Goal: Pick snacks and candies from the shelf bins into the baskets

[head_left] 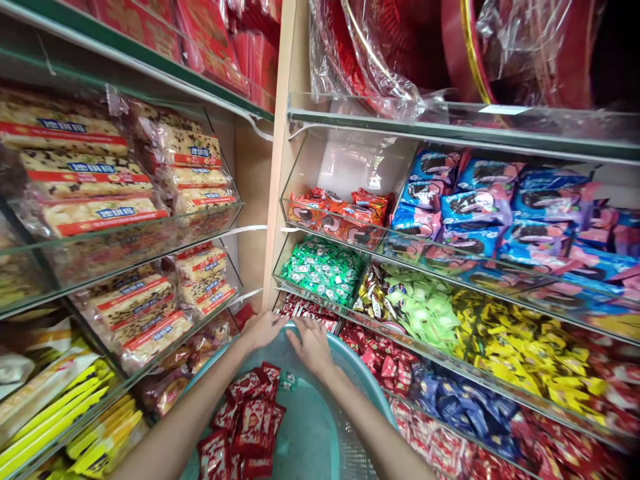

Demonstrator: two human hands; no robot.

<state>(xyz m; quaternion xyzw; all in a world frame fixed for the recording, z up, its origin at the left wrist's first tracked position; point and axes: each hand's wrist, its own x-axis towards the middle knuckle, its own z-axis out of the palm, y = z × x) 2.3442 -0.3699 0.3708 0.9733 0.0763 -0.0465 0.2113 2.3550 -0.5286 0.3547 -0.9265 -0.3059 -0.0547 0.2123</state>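
Note:
Both of my hands rest on the far rim of a round teal plastic basket (365, 387) held against the shelves. My left hand (263, 330) curls its fingers over the rim. My right hand (313, 347) lies beside it, fingers bent over the same edge. Inside the basket lie several small red candy packets (247, 423) and one green one (287, 381). Just beyond my hands is a shelf bin of red packets (307, 310).
Clear bins on the right hold green candies (323, 270), light green and gold sweets (415, 303), yellow ones (505, 340), blue cookie packs (500, 207) and red packs (340, 213). Wrapped nougat bars (95, 173) fill the left shelves. A wooden post (280, 153) divides them.

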